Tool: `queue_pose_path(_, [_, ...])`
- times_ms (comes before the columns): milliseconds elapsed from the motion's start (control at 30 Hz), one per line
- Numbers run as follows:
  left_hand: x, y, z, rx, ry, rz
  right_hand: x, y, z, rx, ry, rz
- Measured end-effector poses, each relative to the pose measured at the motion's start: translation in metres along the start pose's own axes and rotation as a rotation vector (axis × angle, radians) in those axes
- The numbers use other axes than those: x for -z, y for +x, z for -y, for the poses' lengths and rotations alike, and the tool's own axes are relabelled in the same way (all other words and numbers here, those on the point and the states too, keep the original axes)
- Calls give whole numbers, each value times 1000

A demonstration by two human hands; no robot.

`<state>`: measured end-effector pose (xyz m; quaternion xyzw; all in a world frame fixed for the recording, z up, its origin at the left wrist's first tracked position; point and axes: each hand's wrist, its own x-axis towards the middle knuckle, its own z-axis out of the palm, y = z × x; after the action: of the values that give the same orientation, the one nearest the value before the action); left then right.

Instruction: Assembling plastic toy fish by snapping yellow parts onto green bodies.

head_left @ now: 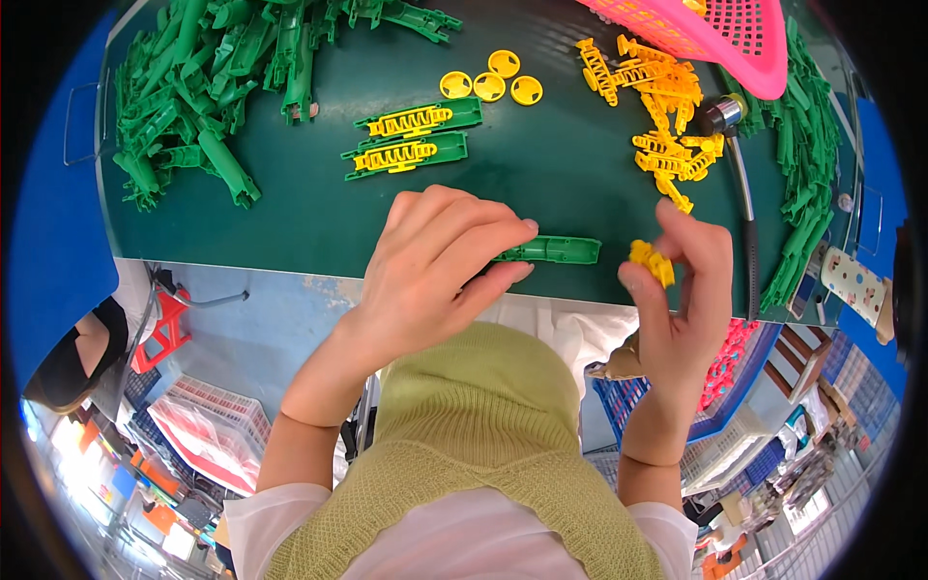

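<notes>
My left hand (440, 253) is closed on one end of a green plastic half-shell (565, 250), which lies near the table's front edge. To its right, my right hand (691, 266) pinches a small yellow plastic part (652, 262) between thumb and fingers, apart from the shell. Beyond my left hand lie two green half-shells, a farther one (468, 113) and a nearer one (452, 148), each with a yellow spring-shaped insert (401, 156) in it. Several round yellow discs (490, 87) lie just past them.
Green shells (198, 87) are heaped at the far left, and more green parts (807, 155) at the right edge. Yellow spring-shaped parts (667, 92) lie at the right by a pink basket (744, 43). A hammer (742, 174) with a black grip lies beside them on the dark green table (290, 208).
</notes>
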<state>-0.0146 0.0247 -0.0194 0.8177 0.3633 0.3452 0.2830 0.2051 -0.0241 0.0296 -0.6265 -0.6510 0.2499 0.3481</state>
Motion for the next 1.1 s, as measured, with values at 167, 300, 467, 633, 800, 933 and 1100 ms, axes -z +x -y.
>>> queue_pose_path(167, [-1, 2, -1, 18, 13, 2, -33, 7, 6, 183, 299, 100])
queue_pose_path(300, [0, 1, -1, 21, 13, -15, -40, 3, 1, 259, 81, 47])
queue_pose_path(467, [-1, 1, 0, 5, 30, -19, -34, 12, 3, 354, -91, 77])
queue_pose_path(633, [-1, 0, -1, 45, 4, -39, -24, 18, 8, 401, -295, 159])
queue_pose_path(800, [-2, 0, 0, 47, -7, -46, -24, 10, 2, 230, 107, 63])
queue_pose_path(933, [-2, 1, 0, 35, 4, -39, -37, 3, -9, 166, 355, 57])
queue_pose_path(1100, [-1, 0, 0, 39, 6, -33, -19, 10, -8, 292, -94, 140])
